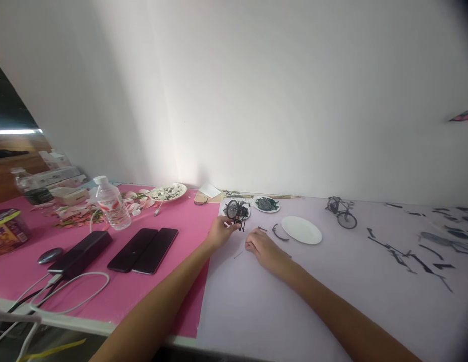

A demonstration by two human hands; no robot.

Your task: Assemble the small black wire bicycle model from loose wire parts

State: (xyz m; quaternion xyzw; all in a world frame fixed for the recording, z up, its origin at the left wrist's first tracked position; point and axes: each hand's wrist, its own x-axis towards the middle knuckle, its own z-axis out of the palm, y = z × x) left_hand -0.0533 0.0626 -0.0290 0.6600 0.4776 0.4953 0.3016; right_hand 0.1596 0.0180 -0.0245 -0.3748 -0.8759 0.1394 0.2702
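Note:
My left hand [219, 232] pinches a small, partly built black model bicycle [232, 209] between thumb and fingers. Its spoked wheel points up, above a plate of dark pieces behind it. Just right of it, my right hand [264, 247] rests low over the white sheet with its fingers curled together; whatever they may hold is hidden. A thin stick [238, 255] lies in front of the hands. Past the right hand is a curved dark strip [279, 233], close to a bare white plate [301, 230].
A black model bicycle [342, 212] stands at the right, with flat dark cutouts [410, 256] beyond it. Dark pieces fill a small plate [267, 204] by the wall. On the pink cover [173, 281] are two phones [143, 250], a bottle [112, 206], a power brick [81, 255] and petals.

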